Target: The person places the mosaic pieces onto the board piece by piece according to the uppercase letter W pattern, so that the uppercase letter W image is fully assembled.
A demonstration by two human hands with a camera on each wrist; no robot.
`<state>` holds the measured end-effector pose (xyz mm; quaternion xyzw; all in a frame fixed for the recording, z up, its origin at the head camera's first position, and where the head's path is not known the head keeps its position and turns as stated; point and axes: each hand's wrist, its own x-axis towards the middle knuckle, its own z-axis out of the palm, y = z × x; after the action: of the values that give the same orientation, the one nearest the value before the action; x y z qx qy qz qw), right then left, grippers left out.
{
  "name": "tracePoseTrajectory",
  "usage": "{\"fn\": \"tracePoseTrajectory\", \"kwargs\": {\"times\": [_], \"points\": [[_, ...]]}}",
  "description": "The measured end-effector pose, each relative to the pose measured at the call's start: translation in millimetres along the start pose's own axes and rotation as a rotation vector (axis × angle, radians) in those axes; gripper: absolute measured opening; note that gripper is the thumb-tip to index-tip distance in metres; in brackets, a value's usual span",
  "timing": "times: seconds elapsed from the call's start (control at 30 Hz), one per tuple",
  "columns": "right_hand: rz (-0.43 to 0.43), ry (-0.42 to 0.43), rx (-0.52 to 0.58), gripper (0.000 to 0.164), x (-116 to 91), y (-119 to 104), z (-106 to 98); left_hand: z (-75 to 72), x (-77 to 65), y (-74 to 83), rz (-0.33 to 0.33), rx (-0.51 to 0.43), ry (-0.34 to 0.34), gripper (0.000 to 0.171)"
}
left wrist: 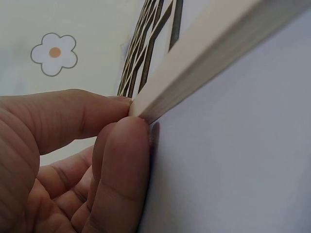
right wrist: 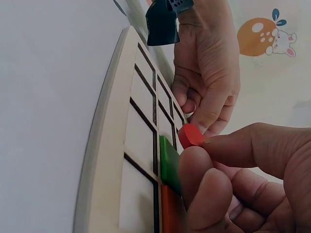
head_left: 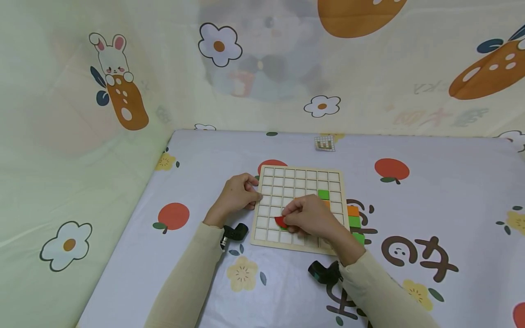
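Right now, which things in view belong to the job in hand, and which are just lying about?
In the job, by the look of it:
- grid board, edge held by the left grip
- red piece, in the right grip
- green tile on the board
- orange block beside it, probably

Just lying about:
- small patterned item behind the board
- printed tablecloth, backdrop only

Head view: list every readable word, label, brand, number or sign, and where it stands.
Nothing readable.
Tablecloth: large brown lettering, stylised, partly covered; can't read it.
Back cloth: faint lettering at right; too blurred.
Small patterned item: any print too small.
Board, red piece: none visible.
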<state>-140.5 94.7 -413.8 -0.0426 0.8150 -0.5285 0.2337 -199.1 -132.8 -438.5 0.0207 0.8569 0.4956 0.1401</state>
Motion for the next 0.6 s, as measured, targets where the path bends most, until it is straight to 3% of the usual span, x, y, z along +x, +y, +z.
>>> {"fn": "tracePoseTrajectory", "kwargs": {"times": [0.6], "points": [[0.011,0.045,-0.073,0.006,6.4,-6.3,12.1,-0.6,-0.9,1.6,-0.011,-0.015,-0.005,0.032]]}}
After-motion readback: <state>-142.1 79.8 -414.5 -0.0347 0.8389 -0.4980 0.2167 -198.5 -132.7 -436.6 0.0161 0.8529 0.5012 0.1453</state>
